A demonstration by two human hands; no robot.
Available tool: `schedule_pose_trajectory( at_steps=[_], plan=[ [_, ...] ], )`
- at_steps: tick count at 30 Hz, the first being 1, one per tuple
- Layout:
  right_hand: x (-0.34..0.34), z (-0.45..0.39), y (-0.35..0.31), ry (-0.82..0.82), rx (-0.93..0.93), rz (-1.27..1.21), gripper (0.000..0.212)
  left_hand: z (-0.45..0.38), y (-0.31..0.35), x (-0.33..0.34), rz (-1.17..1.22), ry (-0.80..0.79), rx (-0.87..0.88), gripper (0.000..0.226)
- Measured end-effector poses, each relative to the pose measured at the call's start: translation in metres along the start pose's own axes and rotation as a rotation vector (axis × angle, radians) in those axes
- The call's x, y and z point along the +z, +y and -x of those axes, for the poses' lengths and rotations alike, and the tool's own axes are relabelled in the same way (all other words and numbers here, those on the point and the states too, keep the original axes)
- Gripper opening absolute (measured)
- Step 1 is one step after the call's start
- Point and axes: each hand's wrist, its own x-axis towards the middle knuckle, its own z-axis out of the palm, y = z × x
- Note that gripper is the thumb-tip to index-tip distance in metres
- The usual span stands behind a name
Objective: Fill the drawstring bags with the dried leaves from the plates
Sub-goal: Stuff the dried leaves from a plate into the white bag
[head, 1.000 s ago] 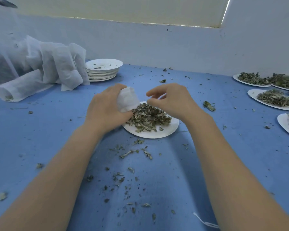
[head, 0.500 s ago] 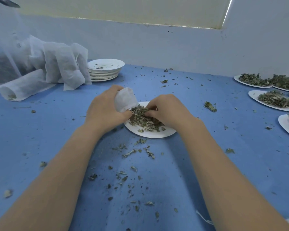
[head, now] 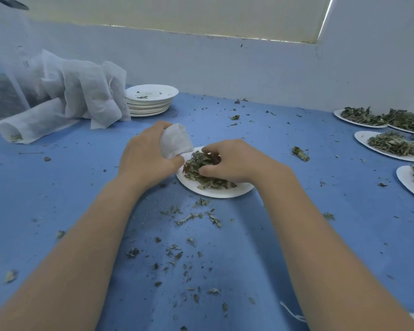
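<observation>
Loose leaf crumbs (head: 189,235) litter the blue table (head: 58,187) on the near side of a white plate (head: 213,191). On that plate, the right hand (head: 234,163) curls its fingers and thumb around a clump of the dried leaves (head: 196,168), gathering a pinch from the heap. Just left of the plate, touching its rim, the left hand (head: 148,156) grips a small white drawstring bag (head: 176,139), whose mouth cannot be made out. The step in hand appears to be scooping; next, the clump must be lifted and fed into the bag's opening without spilling more. To the right of the plate, well apart, several full plates (head: 392,146) wait. Beyond it to the left stand a stack of emptied plates (head: 151,99) and a heap of white fabric bags (head: 81,91).
</observation>
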Motion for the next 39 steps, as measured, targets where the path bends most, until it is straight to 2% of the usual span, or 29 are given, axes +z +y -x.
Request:
schedule_pose_trajectory(
  at_steps=[4, 9, 14, 18, 21, 26, 29, 32, 34, 37, 39],
  plan=[
    [0.008, -0.002, -0.007, 0.031, -0.035, 0.095, 0.045, -0.001, -0.002, -0.001, 0.007, 0.002, -0.002, 0.048],
    [0.011, -0.005, -0.005, 0.187, -0.032, 0.106, 0.024, -0.001, -0.003, 0.001, 0.013, -0.005, 0.023, 0.049],
    [-0.009, -0.001, 0.012, 0.356, 0.010, -0.195, 0.013, -0.001, -0.004, 0.002, -0.010, -0.017, 0.037, 0.052],
    [-0.019, 0.003, 0.020, 0.425, 0.008, -0.259, 0.014, 0.000, 0.001, 0.005, -0.050, -0.057, 0.063, 0.054],
    [-0.023, 0.005, 0.017, 0.385, -0.030, -0.268, 0.013, 0.002, 0.006, 0.006, -0.109, -0.089, 0.101, 0.053],
    [-0.024, 0.004, 0.000, 0.254, -0.133, -0.044, 0.021, 0.003, 0.016, 0.009, -0.142, -0.069, 0.172, 0.049],
    [-0.018, 0.002, -0.007, 0.261, -0.189, 0.026, 0.022, 0.005, 0.019, 0.013, -0.138, -0.072, 0.194, 0.045],
    [-0.013, 0.001, -0.011, 0.292, -0.183, -0.123, 0.019, 0.005, 0.020, 0.016, -0.089, -0.072, 0.189, 0.045],
    [-0.013, 0.002, -0.011, 0.294, -0.133, -0.261, 0.025, 0.004, 0.019, 0.016, -0.040, -0.066, 0.179, 0.046],
    [-0.017, 0.004, -0.004, 0.165, -0.087, -0.427, 0.026, 0.002, 0.016, 0.015, 0.013, -0.065, 0.156, 0.047],
    [-0.020, 0.008, 0.000, 0.031, -0.085, -0.654, 0.021, 0.001, 0.013, 0.015, 0.025, -0.074, 0.150, 0.046]
  ],
)
